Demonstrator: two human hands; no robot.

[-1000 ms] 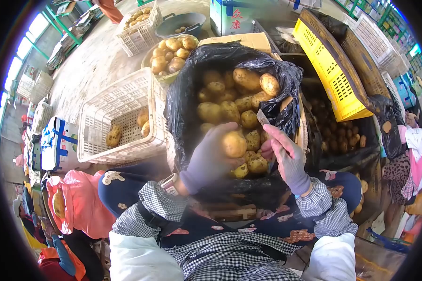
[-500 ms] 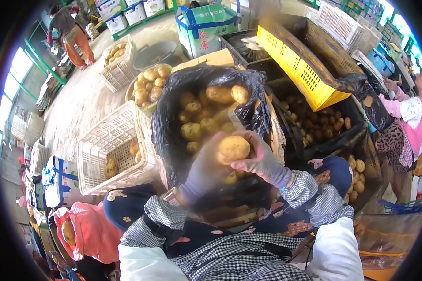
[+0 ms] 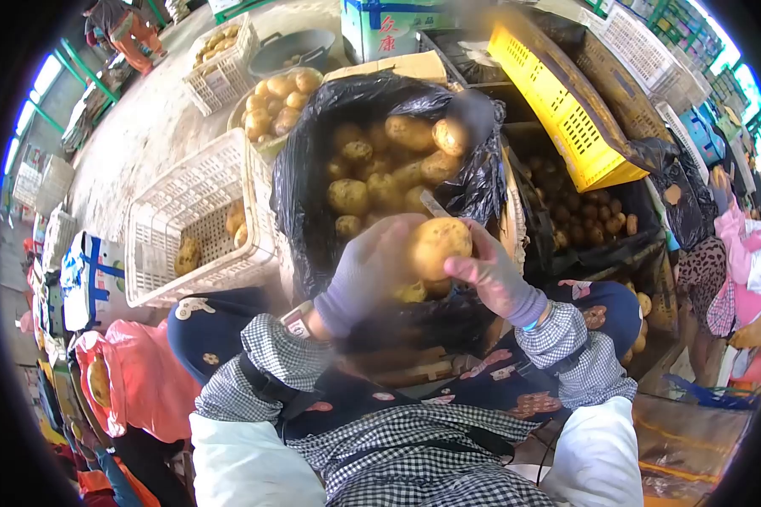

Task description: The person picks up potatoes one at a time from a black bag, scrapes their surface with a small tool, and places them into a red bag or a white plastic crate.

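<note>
A potato (image 3: 439,248) is held up between my two gloved hands, over a crate lined with a black plastic bag (image 3: 300,190). My right hand (image 3: 500,283) is closed around its right side, the bare-looking thumb pressed on the front. My left hand (image 3: 368,275) is closed against the potato's left side, its fingers partly blurred and hidden behind it. A narrow flat pale strip (image 3: 432,204) shows just above the potato. Several more potatoes (image 3: 385,190) lie inside the black liner beyond my hands.
At left stands a white plastic crate (image 3: 173,203) with a few potatoes; behind it is a round basket of potatoes (image 3: 272,106). A yellow crate (image 3: 558,110) leans at the right above a dark crate of small potatoes (image 3: 588,215). Another person (image 3: 740,253) is at far right.
The view has shifted a little. The potato between my hands has been turned, showing another side, and sits slightly further right. The person at the back left now bends lower.
</note>
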